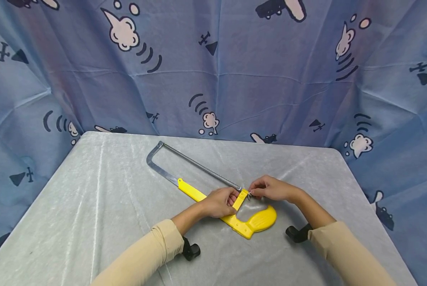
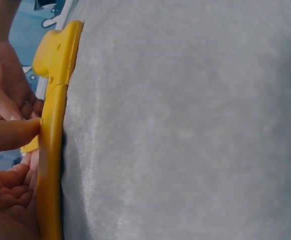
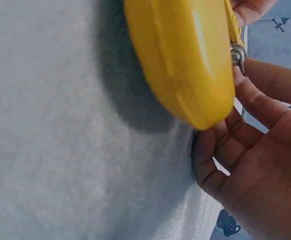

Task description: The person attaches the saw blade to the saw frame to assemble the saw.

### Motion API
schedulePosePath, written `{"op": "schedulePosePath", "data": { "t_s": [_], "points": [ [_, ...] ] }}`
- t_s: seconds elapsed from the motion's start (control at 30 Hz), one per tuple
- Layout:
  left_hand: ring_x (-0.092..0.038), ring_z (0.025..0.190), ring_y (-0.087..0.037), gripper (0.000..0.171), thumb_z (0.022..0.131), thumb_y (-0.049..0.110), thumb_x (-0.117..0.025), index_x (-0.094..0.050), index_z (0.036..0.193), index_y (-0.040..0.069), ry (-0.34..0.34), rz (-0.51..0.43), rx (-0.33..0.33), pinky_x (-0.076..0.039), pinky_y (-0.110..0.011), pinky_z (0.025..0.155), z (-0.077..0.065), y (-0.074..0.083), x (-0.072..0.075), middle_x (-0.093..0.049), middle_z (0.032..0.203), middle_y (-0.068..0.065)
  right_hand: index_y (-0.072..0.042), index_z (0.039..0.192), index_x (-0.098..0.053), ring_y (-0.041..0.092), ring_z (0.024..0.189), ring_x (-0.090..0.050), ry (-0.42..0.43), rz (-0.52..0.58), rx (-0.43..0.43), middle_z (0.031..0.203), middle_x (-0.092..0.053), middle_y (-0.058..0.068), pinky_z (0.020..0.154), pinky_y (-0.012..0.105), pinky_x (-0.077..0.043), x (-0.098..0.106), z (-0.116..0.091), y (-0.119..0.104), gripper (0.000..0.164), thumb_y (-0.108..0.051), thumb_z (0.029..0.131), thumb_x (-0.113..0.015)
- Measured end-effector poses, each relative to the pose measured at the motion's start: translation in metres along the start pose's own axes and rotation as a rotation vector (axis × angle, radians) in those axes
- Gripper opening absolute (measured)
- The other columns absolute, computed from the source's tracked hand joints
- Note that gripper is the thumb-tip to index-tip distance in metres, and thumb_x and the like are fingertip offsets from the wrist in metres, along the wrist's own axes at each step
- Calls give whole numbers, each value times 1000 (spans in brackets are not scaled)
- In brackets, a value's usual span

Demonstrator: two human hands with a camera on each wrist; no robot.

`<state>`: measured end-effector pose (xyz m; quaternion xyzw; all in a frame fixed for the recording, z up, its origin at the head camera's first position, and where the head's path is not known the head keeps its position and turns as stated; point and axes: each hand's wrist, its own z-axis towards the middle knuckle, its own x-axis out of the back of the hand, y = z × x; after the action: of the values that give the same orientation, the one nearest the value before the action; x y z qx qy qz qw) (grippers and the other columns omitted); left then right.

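Note:
A hacksaw with a yellow frame (image 1: 192, 192) and a grey metal bow lies on the table, its thin blade (image 1: 202, 168) running along the far side. My left hand (image 1: 218, 202) grips the yellow upright between blade and handle; its thumb (image 2: 15, 134) presses the frame in the left wrist view. At the blade's near end sits a small metal wing nut (image 3: 238, 54). My right hand (image 1: 272, 188) pinches that nut between thumb and forefinger, beside the yellow handle (image 1: 261, 219). In the right wrist view the handle (image 3: 185, 60) partly hides the fingertips.
A pale grey cloth (image 1: 92, 206) covers the table. Behind and at both sides hangs a blue patterned curtain (image 1: 185, 51). Black wrist-camera mounts (image 1: 191, 251) stick out below the sleeves.

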<state>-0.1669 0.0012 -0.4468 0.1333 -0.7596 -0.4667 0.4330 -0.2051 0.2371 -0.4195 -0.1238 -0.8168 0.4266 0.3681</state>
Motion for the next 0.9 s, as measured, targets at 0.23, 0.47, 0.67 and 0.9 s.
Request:
{"op": "schedulePosePath", "data": {
  "t_s": [0.23, 0.47, 0.67, 0.9],
  "points": [
    [-52, 85, -7, 39, 83, 4, -76, -60, 119, 3, 2, 1, 1, -44, -20, 79, 0, -2, 0, -57, 94, 4, 5, 99, -67, 18, 72, -49, -3, -11, 45, 76, -56, 8, 65, 26, -41, -4, 4, 4, 17, -4, 99, -52],
    [-52, 86, -7, 41, 84, 5, -76, -60, 121, 4, -7, -8, 5, -44, -20, 79, 1, -2, 0, -57, 96, 4, 5, 95, -65, 15, 68, -46, 7, -16, 52, 73, -50, 2, 62, 25, -39, -6, 4, 3, 13, 1, 97, -52],
    [-53, 86, -7, 40, 84, 5, -76, -60, 120, 3, -6, -2, 2, -45, -20, 79, 0, -1, 0, -58, 96, 3, 5, 94, -65, 15, 68, -47, 21, -29, 37, 76, -54, 3, 61, 24, -40, -7, 5, 2, 10, 1, 95, -57],
    [-52, 85, -7, 39, 83, 4, -76, -60, 119, 3, 1, 1, -2, -44, -20, 79, 0, -1, -1, -58, 95, 3, 5, 92, -64, 15, 67, -47, 13, -30, 17, 76, -54, 2, 59, 24, -40, -9, 4, 1, 7, 2, 91, -58]
  ]
}}
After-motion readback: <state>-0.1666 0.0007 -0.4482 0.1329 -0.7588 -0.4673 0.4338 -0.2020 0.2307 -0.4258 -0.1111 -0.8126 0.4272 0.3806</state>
